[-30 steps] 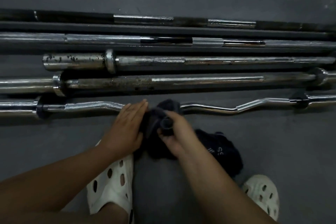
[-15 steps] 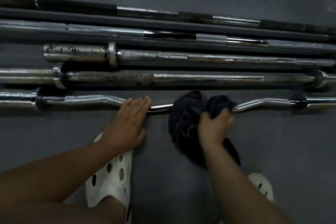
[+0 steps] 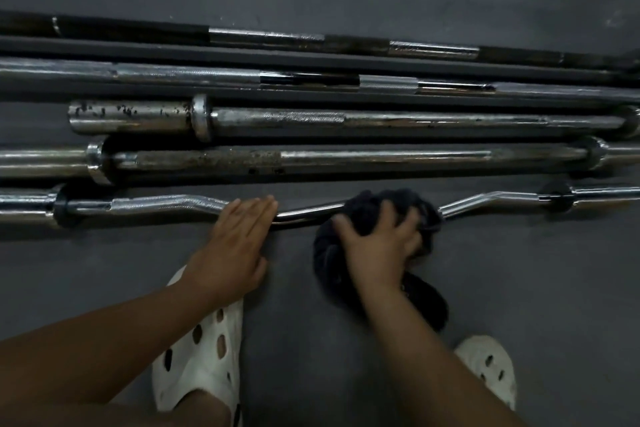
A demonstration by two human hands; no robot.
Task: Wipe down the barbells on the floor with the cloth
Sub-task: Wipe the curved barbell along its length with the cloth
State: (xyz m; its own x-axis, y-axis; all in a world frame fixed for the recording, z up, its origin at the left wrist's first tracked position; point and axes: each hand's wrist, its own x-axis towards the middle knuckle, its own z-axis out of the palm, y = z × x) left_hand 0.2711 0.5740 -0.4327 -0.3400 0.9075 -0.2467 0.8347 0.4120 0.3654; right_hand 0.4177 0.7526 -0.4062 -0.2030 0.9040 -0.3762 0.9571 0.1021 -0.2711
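Sliding right: over the last second our right hand [image 3: 379, 246] has carried the cloth [image 3: 363, 210] along the curl bar [image 3: 166, 204], away from the left hand [image 3: 235, 243]. Bare chrome now shows between hands that sat together a second ago.

- Right hand: blurred, fingers spread and curled over the bunched dark cloth, holding it on the bar just left of the right-hand bend. A tail of cloth trails on the floor [image 3: 536, 288] toward us.
- Left hand: flat, fingers straight and together, resting on the bar left of centre. It has stayed put, and we judge it is steadying the bar.
- Reading: the wipe is mid-stroke on the nearest bar only. Its right bend and both sleeves look not yet reached.

Surface and room:
- Dark grey floor, scuffed, with pale smears at the far side.
- Four straight bars [image 3: 381, 158] lie parallel beyond the curl bar, close together. Two show rust or pitting, and none is touched by the cloth.
- White clogs [image 3: 197, 357] at the near edge. Light is dim.
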